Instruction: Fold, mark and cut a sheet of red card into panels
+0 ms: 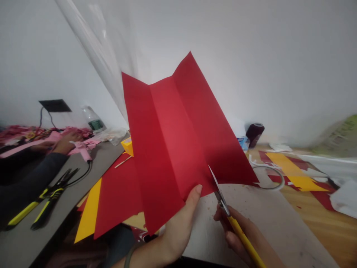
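A large red paper sheet (pixel 178 126), creased lengthwise into three panels, stands tilted up in front of me. My left hand (pixel 181 219) grips its lower edge, thumb on the near face and the other fingers hidden behind. In my right hand (pixel 242 230) are scissors (pixel 221 197) with yellow handles. Their blades are at the sheet's lower edge, near the right-hand crease; one blade lies over the near face. Whether a cut has been made there is hard to see.
Red sheets (pixel 119 201) and a yellow sheet (pixel 89 212) lie on the left. Pliers (pixel 47 201) rest on the grey table (pixel 83 186), near another person's hand (pixel 67 143) and a pink glue gun (pixel 83 150). Paper scraps (pixel 295 171) and a tape roll (pixel 281 178) are at right.
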### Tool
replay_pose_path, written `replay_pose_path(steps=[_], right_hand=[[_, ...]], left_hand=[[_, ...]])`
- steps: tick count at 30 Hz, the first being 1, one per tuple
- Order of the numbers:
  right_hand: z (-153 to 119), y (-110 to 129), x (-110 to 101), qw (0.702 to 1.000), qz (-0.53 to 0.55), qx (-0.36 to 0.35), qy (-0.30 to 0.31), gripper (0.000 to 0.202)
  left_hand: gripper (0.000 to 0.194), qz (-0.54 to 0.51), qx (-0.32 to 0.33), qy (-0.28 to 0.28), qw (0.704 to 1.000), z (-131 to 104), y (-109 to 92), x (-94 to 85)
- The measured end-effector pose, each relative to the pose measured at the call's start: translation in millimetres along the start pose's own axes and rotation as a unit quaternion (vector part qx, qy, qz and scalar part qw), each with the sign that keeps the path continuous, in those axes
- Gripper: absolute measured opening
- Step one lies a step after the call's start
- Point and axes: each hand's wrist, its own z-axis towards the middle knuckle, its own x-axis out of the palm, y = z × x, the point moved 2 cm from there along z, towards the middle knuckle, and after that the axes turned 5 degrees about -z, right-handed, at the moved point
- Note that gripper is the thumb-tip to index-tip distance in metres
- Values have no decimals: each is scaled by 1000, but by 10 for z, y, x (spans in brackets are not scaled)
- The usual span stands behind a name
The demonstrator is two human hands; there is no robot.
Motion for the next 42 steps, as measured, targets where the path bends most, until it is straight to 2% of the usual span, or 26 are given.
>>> replay_pose_path(steps=[3, 9, 14, 19, 21, 26, 29, 31, 35, 37, 40, 42], right_hand=[[-2, 50, 22, 999, 11, 17, -38, 54], [3, 126, 18, 1000, 19, 21, 8, 51], [1, 68, -30, 1000, 14, -23, 11, 42], [-99, 109, -87, 999, 11, -29, -18, 40], [-140, 118, -141, 999, 17, -22, -37, 40], [-117, 173, -291, 983, 46, -57, -166, 34], [15, 329, -284, 968, 67, -63, -233, 26], [118, 473, -253, 947, 103, -70, -297, 28], [263, 654, -198, 938, 77, -35, -337, 28], [264, 632, -230, 935, 35, -1, -352, 26], [204, 515, -329, 942, -6, 33, -333, 19], [150, 456, -396, 947, -19, 19, -320, 18]], left_hand=[[22, 1, 17, -6, 1000, -3, 8, -26], [21, 2, 29, -16, 999, -1, 57, -35], [19, -16, 20, -8, 1000, 8, 39, 16], [22, -4, 40, -62, 997, 83, -38, 16], [22, -9, 33, -66, 997, 127, -87, 17], [22, -57, 0, -27, 998, 173, -117, 40], [27, -44, 6, -13, 999, 138, -58, 69], [30, -20, 4, -2, 1000, 99, -24, 109], [27, -1, -14, 61, 998, 2, -46, 203], [23, 12, -68, 132, 989, -50, -63, 217], [20, 29, -122, 223, 967, -92, -56, 125], [24, 1, -107, 203, 973, -48, -48, -10]])
